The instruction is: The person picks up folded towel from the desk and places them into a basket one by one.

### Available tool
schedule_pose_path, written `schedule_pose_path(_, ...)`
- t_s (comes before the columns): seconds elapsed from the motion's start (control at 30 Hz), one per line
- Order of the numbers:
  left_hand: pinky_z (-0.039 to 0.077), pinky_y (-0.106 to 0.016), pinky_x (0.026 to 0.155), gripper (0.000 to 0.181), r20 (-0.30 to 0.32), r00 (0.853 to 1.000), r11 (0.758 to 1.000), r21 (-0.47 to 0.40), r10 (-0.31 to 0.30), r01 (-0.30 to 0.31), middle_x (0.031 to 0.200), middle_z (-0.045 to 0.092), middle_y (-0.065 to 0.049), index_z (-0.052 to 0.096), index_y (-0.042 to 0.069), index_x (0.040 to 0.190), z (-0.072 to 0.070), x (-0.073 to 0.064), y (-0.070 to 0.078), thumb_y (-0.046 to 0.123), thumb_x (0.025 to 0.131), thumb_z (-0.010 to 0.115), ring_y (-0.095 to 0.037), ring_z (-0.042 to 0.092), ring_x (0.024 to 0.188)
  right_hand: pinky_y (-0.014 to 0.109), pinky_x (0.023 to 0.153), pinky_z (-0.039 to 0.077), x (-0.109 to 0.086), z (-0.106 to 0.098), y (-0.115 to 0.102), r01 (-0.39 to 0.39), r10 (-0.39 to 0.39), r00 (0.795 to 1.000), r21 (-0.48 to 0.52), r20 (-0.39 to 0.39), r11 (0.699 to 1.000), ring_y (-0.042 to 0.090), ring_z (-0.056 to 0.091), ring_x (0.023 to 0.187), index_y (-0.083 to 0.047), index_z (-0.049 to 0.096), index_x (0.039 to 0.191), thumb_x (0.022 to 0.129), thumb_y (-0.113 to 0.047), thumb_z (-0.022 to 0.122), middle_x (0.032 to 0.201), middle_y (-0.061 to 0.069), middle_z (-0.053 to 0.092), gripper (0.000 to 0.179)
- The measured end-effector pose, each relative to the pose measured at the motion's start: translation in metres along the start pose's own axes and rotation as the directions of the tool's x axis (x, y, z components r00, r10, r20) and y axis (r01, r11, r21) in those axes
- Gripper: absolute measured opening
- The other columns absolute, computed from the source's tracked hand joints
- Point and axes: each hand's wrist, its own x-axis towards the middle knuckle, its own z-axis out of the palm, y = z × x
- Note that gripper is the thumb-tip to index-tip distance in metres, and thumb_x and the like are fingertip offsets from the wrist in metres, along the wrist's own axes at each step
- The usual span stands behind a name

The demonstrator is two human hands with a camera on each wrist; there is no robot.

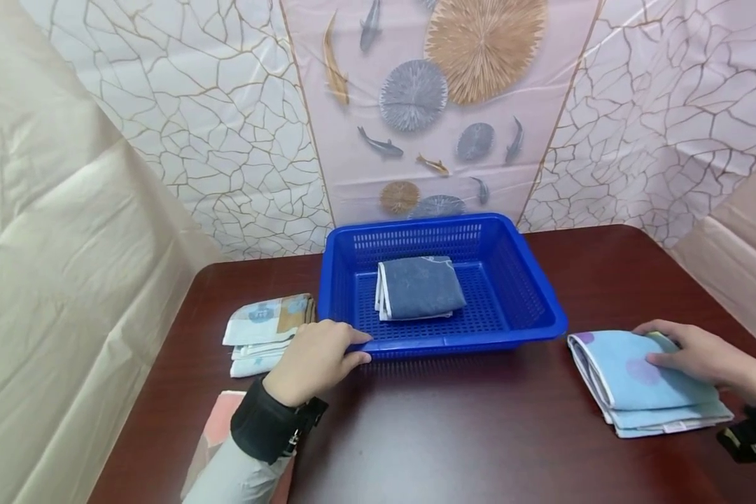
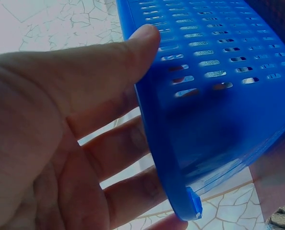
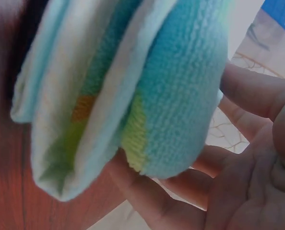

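Note:
My left hand [image 1: 318,357] grips the near rim of a blue plastic basket [image 1: 444,343], near its left corner. In the left wrist view the thumb [image 2: 145,43] lies on one side of the rim and the fingers on the other. Inside the basket lies a folded grey-blue towel [image 1: 422,287] with white edging. At the right, my right hand [image 1: 699,353] holds the far edge of a folded light blue towel [image 1: 642,378] with purple spots. The right wrist view shows its fingers around the layered towel [image 3: 181,105]; some fingertips are hidden behind it.
Left of the basket lies a folded white, blue and tan towel [image 1: 267,322]. A pink and red cloth [image 1: 223,420] is partly covered by my left forearm. Everything stands on a dark red-brown table [image 1: 453,427], with patterned sheeting [image 1: 227,126] behind it.

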Motion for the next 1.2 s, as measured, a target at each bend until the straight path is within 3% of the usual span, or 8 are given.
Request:
schedule_pose_path(0.27, 0.048, -0.028, 0.056, 0.028, 0.01, 1.0, 1.0, -0.024, -0.017, 0.017, 0.102, 0.071, 0.0, 0.072, 0.018, 0.106, 0.0, -0.001, -0.003, 0.034, 0.083, 0.068, -0.017, 0.067, 0.091, 0.048, 0.07, 0.046, -0.008, 0.005, -0.021, -0.005, 0.005, 0.999, 0.017, 0.039, 1.0, 0.051, 0.051, 0.101, 0.002, 0.057, 0.115, 0.077, -0.023, 0.073, 0.114, 0.038, 0.052, 0.048)
schedule_pose_path(0.43, 0.048, -0.028, 0.057, 0.028, -0.004, 1.0, 1.0, -0.022, -0.015, 0.015, 0.101, 0.071, 0.001, 0.072, 0.018, 0.105, 0.001, 0.0, -0.003, 0.034, 0.083, 0.068, -0.017, 0.067, 0.09, 0.046, 0.072, 0.046, -0.018, 0.017, -0.032, 0.017, -0.018, 0.999, 0.023, 0.03, 1.0, 0.046, 0.052, 0.102, 0.0, 0.058, 0.117, 0.077, -0.026, 0.073, 0.113, 0.032, 0.056, 0.05)
schedule_pose_path(0.6, 0.044, -0.027, 0.054, 0.027, 0.004, 1.0, 1.0, -0.019, 0.001, -0.001, 0.103, 0.07, 0.002, 0.071, 0.022, 0.107, 0.004, 0.002, -0.002, 0.036, 0.084, 0.066, -0.017, 0.066, 0.092, 0.048, 0.074, 0.046, -0.033, 0.028, -0.044, 0.014, -0.018, 0.997, 0.052, 0.075, 0.999, 0.045, 0.051, 0.107, -0.004, 0.057, 0.122, 0.078, -0.03, 0.072, 0.116, 0.027, 0.058, 0.053)
schedule_pose_path(0.83, 0.045, -0.03, 0.058, 0.028, -0.012, 1.0, 1.0, -0.023, -0.009, 0.009, 0.103, 0.07, 0.003, 0.071, 0.022, 0.107, 0.002, 0.001, -0.003, 0.037, 0.084, 0.066, -0.016, 0.066, 0.095, 0.025, 0.072, 0.045, -0.041, 0.041, -0.071, 0.13, -0.132, 0.991, 0.047, 0.031, 0.99, 0.015, 0.054, 0.106, -0.016, 0.058, 0.123, 0.079, -0.035, 0.07, 0.118, 0.012, 0.061, 0.049)
schedule_pose_path(1.0, 0.043, -0.032, 0.06, 0.029, 0.012, 1.0, 0.999, -0.046, -0.026, 0.026, 0.104, 0.07, 0.001, 0.071, 0.02, 0.108, 0.001, -0.001, -0.003, 0.036, 0.085, 0.065, -0.018, 0.065, 0.097, 0.024, 0.074, 0.045, -0.043, 0.05, -0.093, 0.195, -0.195, 0.981, 0.06, 0.0, 0.979, 0.015, 0.054, 0.108, -0.017, 0.058, 0.124, 0.078, -0.033, 0.071, 0.118, 0.008, 0.062, 0.05)
schedule_pose_path(1.2, 0.042, -0.031, 0.061, 0.028, 0.013, 0.999, 0.998, -0.06, -0.031, 0.032, 0.105, 0.07, 0.001, 0.071, 0.02, 0.108, 0.002, -0.001, -0.002, 0.035, 0.085, 0.065, -0.018, 0.065, 0.098, 0.022, 0.073, 0.044, -0.048, 0.062, -0.116, 0.228, -0.229, 0.973, 0.126, -0.01, 0.965, 0.0, 0.05, 0.102, -0.021, 0.055, 0.127, 0.079, -0.035, 0.07, 0.115, 0.003, 0.06, 0.052)
